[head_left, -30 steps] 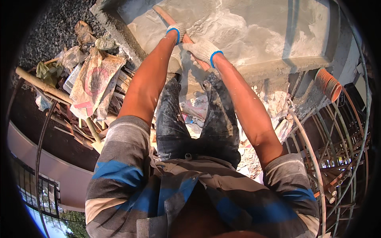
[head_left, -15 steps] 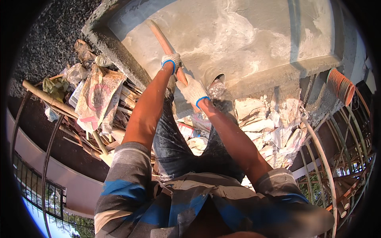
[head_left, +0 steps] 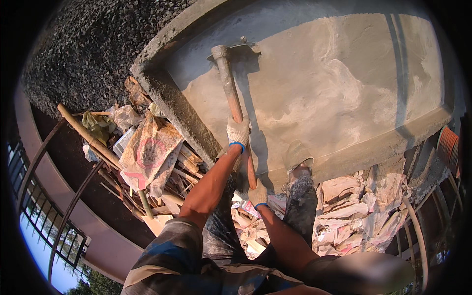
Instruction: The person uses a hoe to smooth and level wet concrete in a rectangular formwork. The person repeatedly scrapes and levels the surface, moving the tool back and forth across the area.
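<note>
My left hand [head_left: 238,132], in a pale knitted glove with a blue cuff, is wrapped round the middle of a hoe's wooden handle [head_left: 231,93]. Lower down, close to my legs, my right hand [head_left: 257,193] grips the handle near its end, gloved the same way. The mud-coated hoe head [head_left: 221,52] is at the far end, its blade partly sunk in wet grey mortar [head_left: 305,83]. That mortar fills a wide trough with rough concrete walls [head_left: 182,101].
Dark gravel [head_left: 98,54] lies beyond the trough at the far left. Left of me, a crumpled printed sack [head_left: 152,150] rests on wood scraps. Torn paper bags [head_left: 344,201] lie beside my legs. One foot [head_left: 300,164] is at the trough's near wall. Curved metal bars [head_left: 73,201] stand left.
The hoe head has come into sight at the mortar's surface. My right hand is now farther down the handle from my left hand. The whole view has shifted too.
</note>
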A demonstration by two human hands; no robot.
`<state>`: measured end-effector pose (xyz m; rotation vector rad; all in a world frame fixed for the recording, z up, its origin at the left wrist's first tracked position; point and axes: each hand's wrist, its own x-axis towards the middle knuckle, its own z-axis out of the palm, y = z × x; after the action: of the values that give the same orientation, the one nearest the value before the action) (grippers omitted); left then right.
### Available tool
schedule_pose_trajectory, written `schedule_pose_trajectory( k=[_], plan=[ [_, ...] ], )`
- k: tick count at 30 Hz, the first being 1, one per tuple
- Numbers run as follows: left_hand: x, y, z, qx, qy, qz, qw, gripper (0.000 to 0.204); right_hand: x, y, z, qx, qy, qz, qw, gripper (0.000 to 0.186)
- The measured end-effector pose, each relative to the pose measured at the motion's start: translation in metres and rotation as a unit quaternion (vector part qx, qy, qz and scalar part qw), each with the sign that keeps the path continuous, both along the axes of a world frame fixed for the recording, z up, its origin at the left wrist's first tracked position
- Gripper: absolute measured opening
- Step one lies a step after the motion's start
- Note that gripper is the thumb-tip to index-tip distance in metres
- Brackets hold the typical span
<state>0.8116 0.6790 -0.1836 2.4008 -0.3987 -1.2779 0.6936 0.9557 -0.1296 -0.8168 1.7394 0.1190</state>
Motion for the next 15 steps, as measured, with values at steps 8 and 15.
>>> schedule_pose_trajectory(
  k=[8,15],
  plan=[
    [0.036,-0.095,-0.076,-0.071,0.003,-0.023,0.997,0.040,0.029,-0.106,-0.065,-0.096,-0.107,-0.018,0.989,0.047],
    [0.002,-0.119,-0.084,-0.004,0.023,-0.070,0.997,0.030,-0.033,-0.181,0.051,0.073,-0.169,-0.104,0.977,0.041]
  ],
)
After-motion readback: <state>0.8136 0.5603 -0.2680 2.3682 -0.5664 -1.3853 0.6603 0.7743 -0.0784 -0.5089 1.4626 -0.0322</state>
